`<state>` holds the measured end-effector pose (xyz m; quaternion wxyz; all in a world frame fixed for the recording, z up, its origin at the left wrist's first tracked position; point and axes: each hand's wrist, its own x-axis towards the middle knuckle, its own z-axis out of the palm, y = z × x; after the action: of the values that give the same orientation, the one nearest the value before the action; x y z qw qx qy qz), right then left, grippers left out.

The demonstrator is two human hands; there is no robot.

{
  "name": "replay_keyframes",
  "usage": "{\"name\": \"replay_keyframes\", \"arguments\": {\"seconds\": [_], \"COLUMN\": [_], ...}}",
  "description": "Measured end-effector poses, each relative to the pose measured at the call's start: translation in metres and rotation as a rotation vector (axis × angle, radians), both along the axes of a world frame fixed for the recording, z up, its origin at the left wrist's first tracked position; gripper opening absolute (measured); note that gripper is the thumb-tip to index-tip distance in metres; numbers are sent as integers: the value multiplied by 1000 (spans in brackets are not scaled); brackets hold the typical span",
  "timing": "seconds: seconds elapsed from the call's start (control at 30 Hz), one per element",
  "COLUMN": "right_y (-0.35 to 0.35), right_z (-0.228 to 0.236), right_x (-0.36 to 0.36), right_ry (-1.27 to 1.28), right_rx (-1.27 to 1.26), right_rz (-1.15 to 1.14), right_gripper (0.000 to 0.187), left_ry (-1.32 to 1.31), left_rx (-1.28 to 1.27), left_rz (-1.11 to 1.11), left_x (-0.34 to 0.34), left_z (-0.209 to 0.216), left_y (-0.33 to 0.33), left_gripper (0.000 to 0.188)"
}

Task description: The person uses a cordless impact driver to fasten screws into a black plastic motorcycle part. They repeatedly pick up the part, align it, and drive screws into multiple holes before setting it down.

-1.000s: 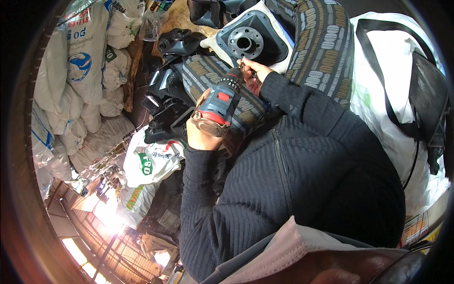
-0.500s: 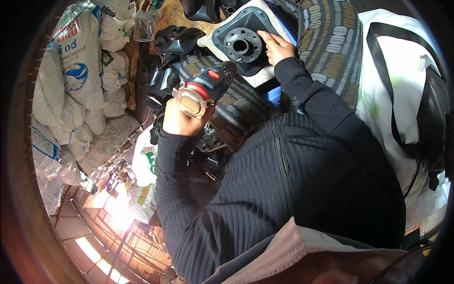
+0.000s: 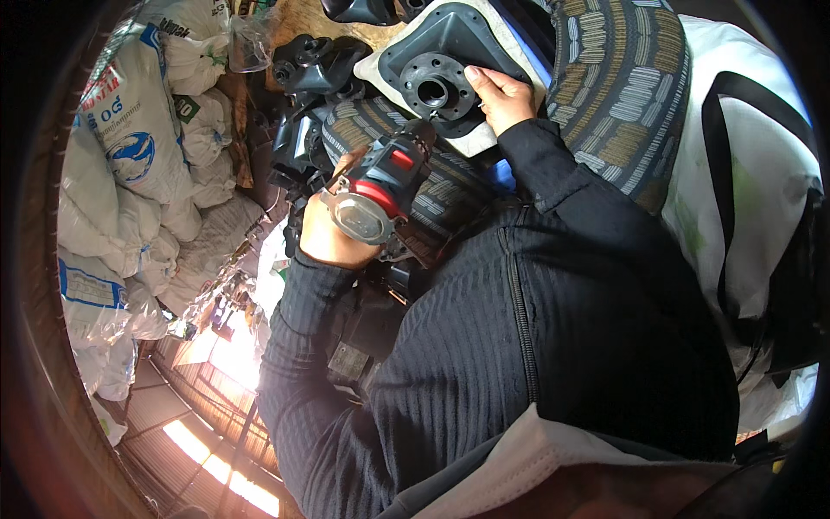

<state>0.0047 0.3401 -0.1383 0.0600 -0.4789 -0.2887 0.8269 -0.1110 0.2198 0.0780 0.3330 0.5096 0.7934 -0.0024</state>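
Note:
My left hand (image 3: 332,233) is wrapped round the grip of a cordless drill (image 3: 380,177), dark grey with red parts. Its chuck points up at the lower edge of a black plastic part (image 3: 454,43), which has a squarish flared base and a raised round flange (image 3: 417,80) with bolt holes. The bit meets the flange near a lower hole, though I cannot tell how deep. My right hand (image 3: 506,99) has its fingers curled, thumb and forefinger at the flange's right side. A small shiny bit shows under those fingers, too small to name. A whitish board (image 3: 380,67) lies beneath the part.
Patterned fabric (image 3: 618,95) covers my legs under the board. More black plastic parts (image 3: 324,65) are heaped at the far left. Full white sacks (image 3: 134,130) stack up on the left. A large white bag with a black strap (image 3: 752,173) stands close on the right.
The drill's rear end has swung slightly right and down, while its bit stays at the flange's lower edge. My right fingers have curled in a little. The whole view has shifted slightly.

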Motion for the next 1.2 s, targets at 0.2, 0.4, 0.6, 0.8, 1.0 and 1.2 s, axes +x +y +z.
{"name": "replay_keyframes", "arguments": {"seconds": [0.2, 0.4, 0.6, 0.8, 1.0, 1.2], "right_y": [6, 0, 6, 30, 25, 19], "right_z": [8, -1, -1, 18, 27, 27], "right_x": [5, 7, 6, 40, 36, 39], "right_ry": [-81, -32, -15, 286, 465, 465], "right_rx": [41, 65, 89, -253, -327, -235], "right_rz": [81, 72, 122, 40, 67, 151], "right_gripper": [35, 36, 34, 35, 32, 36], "left_ry": [-42, -21, 143, 40, 93, -92], "left_rx": [-76, -92, 7, 193, 470, 505], "left_rz": [114, 189, 90, 393, 236, 466], "left_x": [7, 14, 21, 56, 93, 104], "left_z": [-10, -20, -27, -6, 17, 11], "left_y": [-1, -5, -20, -31, -20, -20], "left_gripper": [54, 57, 33, 29, 20, 18]}}
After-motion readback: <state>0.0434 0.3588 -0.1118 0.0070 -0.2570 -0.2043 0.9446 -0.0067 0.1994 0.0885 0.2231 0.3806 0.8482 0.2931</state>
